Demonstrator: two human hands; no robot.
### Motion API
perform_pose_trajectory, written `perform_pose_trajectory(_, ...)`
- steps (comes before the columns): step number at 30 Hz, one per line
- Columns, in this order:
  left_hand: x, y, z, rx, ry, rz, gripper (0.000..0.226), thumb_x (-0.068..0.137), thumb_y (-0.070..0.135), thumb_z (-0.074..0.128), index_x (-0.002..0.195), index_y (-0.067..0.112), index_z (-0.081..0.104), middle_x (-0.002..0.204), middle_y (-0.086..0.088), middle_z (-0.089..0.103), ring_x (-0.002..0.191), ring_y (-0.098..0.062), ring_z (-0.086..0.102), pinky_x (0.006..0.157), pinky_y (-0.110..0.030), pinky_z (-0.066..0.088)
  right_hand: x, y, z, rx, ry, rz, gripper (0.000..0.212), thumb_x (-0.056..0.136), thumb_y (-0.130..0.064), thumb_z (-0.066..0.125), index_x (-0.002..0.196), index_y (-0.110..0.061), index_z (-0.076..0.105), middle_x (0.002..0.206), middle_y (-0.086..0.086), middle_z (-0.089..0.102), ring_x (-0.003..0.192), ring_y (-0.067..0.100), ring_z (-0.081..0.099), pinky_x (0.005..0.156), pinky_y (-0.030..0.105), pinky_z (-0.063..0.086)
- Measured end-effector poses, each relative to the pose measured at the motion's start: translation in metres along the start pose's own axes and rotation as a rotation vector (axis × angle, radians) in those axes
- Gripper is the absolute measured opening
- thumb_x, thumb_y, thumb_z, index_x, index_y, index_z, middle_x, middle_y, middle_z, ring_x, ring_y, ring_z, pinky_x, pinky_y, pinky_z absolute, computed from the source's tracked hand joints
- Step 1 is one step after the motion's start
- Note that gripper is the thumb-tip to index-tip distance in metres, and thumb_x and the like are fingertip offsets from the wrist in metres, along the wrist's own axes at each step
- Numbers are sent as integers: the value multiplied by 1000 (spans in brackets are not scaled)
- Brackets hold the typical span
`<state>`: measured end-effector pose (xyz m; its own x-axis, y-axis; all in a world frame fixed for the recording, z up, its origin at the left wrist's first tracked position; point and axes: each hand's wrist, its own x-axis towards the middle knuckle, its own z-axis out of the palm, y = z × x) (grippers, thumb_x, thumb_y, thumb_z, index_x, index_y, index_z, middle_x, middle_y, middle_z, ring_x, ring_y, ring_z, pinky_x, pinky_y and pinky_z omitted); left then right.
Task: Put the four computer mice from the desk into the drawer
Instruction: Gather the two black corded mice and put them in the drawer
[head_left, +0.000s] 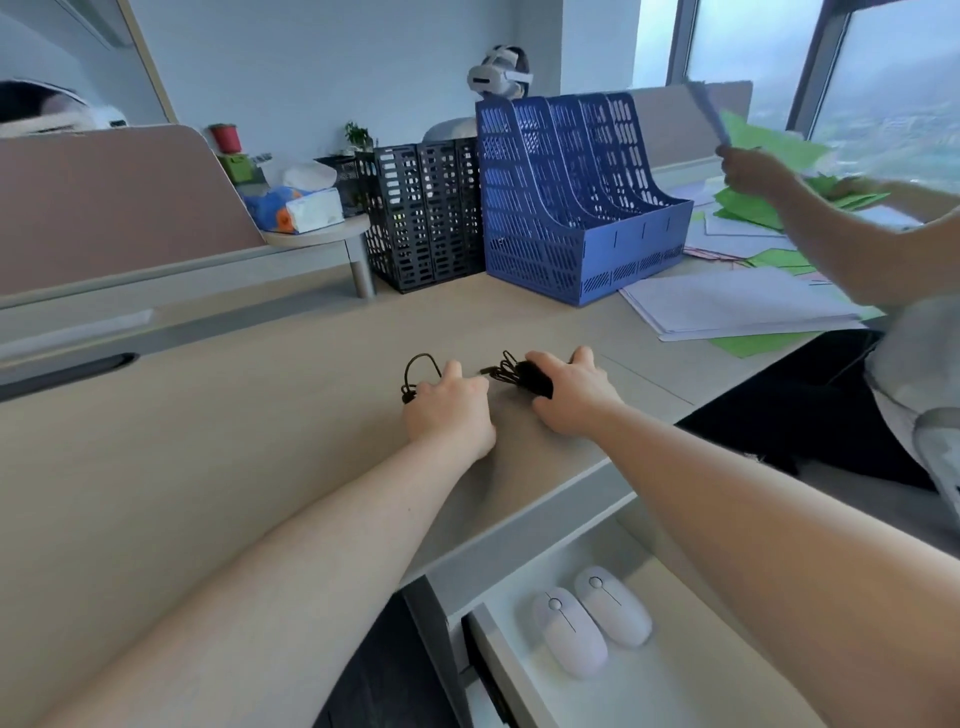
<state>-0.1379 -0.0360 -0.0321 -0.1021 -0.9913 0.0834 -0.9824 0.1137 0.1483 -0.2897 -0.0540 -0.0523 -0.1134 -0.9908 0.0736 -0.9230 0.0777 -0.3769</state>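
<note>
Two white mice (569, 631) (614, 605) lie side by side in the open drawer (524, 686) at the lower right. On the wooden desk (208, 441), my right hand (571, 395) grips a black wired mouse (535, 378) with its bundled cable (501, 370) trailing left. My left hand (449, 413) lies cupped over another black mouse, which is hidden under the palm; only its looped black cable (415, 371) shows beyond the fingers.
A blue file rack (576, 208) and a black mesh rack (423, 218) stand at the back of the desk. Paper stacks (737, 306) lie at the right, where another person (841, 249) handles green sheets. A small shelf with a tissue box (311, 210) stands at the left.
</note>
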Motion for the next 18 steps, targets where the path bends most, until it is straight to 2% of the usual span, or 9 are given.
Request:
perform_pose_trajectory(7,-79,31,-10,15,-24,52,35,85,15,54,117,28,57,127,-2,41,112,-30,49,77,-35,40,-82,33,-32,31,-15,58,57,89,-28,49,142,-40,31,131,13,33,111,41,50,92,42,49)
perform_pose_trajectory(11,-128,61,0,41,-56,135,27,86,19,57,113,22,56,125,-4,42,111,-32,50,82,-38,45,-137,60,-41,30,4,76,55,87,-28,50,139,-40,35,125,11,36,102,38,55,91,44,52)
perform_pose_trajectory(15,-166,90,14,62,-35,234,31,86,15,55,117,21,55,125,-5,41,112,-33,49,81,-39,45,-181,87,-42,-20,-73,116,52,87,-30,49,137,-39,38,121,11,38,97,36,56,86,41,52)
perform_pose_trajectory(18,-187,106,28,86,-90,261,34,85,15,56,118,21,55,124,-5,40,111,-33,49,79,-38,43,-206,106,-30,-56,-165,156,51,87,-32,48,136,-39,38,129,13,35,101,38,55,89,42,51)
